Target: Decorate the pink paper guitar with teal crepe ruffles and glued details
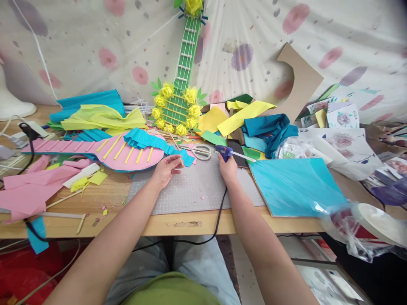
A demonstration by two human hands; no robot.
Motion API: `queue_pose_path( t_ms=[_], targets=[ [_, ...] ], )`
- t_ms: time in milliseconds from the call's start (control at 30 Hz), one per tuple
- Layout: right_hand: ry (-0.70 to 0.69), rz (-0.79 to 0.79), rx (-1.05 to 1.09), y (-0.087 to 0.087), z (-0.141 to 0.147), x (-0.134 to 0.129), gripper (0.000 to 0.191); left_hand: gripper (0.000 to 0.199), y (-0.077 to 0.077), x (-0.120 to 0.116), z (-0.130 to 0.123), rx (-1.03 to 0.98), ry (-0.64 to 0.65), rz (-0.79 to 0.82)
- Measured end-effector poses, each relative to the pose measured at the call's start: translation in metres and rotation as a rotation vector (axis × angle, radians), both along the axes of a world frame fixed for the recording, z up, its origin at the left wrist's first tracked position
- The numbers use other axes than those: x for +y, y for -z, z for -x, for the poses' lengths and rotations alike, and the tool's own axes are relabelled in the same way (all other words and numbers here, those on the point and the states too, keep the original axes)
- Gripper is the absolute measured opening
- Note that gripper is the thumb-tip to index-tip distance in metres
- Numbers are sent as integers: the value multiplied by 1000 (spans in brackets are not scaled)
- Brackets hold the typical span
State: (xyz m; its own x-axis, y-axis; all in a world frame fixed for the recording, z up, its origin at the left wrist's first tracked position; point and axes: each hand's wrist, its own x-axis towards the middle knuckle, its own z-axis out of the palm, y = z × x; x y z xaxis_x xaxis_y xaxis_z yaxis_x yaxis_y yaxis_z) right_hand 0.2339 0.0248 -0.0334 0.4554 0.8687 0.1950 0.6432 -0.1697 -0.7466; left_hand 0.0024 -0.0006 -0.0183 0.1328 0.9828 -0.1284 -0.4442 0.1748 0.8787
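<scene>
One blue glue gun (pixel 224 152) with a white glue stick (pixel 243 156), grasped in the fingers of the right hand (pixel 228 168) above a grey cutting mat (pixel 190 190). Left hand (pixel 167 171) near the turquoise ruffle (pixel 144 140), fingers curled, contents indeterminable. Scissors (pixel 202 152) between and beyond both hands. On the wooden counter (pixel 117 218): at left, pink guitar-shaped cutout (pixel 130 159) beneath the ruffle; behind, upright green guitar (pixel 182 84) with yellow paper flowers (pixel 190 95); at right, turquoise panel (pixel 299 186).
</scene>
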Motion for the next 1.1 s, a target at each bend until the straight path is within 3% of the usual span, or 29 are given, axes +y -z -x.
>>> queue_pose_path(
  t_ms=[133,267,367,433,533,667,800,1100],
  targets=[
    [-5,28,-95,2,-2,-2,34,36,0,-1,-1,56,-29,-26],
    [67,-26,-310,-7,-9,-18,42,38,-1,-2,-2,75,-100,-55],
    [-60,95,-329,-24,-8,-34,34,39,-3,-2,-3,80,-154,-45],
    [-259,194,-181,-35,1,-42,25,38,-5,-3,-3,58,-137,-39],
    [-575,136,218,-47,26,-46,23,42,-9,-5,-2,-61,39,-15],
    [-831,190,764,-50,60,-36,29,45,-12,-7,3,-217,254,58],
    [-914,318,934,-49,77,-25,31,41,-11,-8,7,-269,311,95],
    [-1007,392,1076,-48,82,-22,29,43,-9,-7,4,-286,373,119]
  ],
)
